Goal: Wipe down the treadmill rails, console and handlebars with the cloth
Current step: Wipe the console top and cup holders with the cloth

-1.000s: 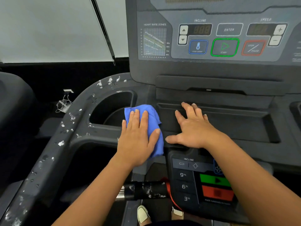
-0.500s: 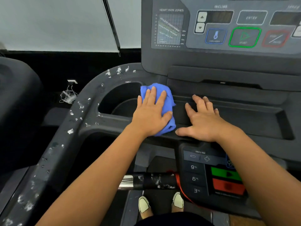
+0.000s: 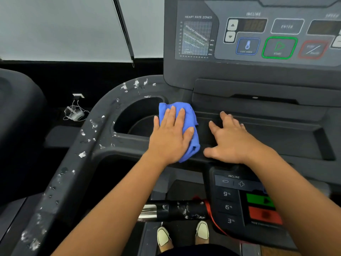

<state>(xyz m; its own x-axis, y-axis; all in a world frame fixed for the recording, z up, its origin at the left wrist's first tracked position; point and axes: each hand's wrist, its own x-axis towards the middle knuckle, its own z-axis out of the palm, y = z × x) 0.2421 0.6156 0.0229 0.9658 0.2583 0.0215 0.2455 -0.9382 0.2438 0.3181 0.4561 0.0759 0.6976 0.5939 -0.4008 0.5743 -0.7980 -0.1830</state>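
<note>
Cloth (image 3: 191, 115), blue and bunched, lies on the dark ledge (image 3: 129, 143) just below the console (image 3: 258, 34), near the middle of my view. My left hand (image 3: 170, 137) presses flat on it, fingers straight and pointing to 12 o'clock, thumb along the cloth's 3 o'clock edge. Its grip is released, with nothing curled round the fabric. At 9 o'clock of the cloth, meeting its edge, is the round cup holder (image 3: 136, 119).

At 3 o'clock, near the cloth but apart from it, my right hand (image 3: 232, 139) rests with fingers spread on the near lip of the shallow tray (image 3: 295, 137). Its grip is released too and grasps nothing.

The curved handlebar (image 3: 88, 137) sweeps from 11 o'clock down to 7 o'clock, flecked with white chips. At 5 o'clock sits a lower keypad (image 3: 228, 200) marked INCLINE, with a red cord (image 3: 212, 217) at its 9 o'clock edge. At 6 o'clock I see a short black bar (image 3: 175, 209) and two pale shoes (image 3: 163, 236).
</note>
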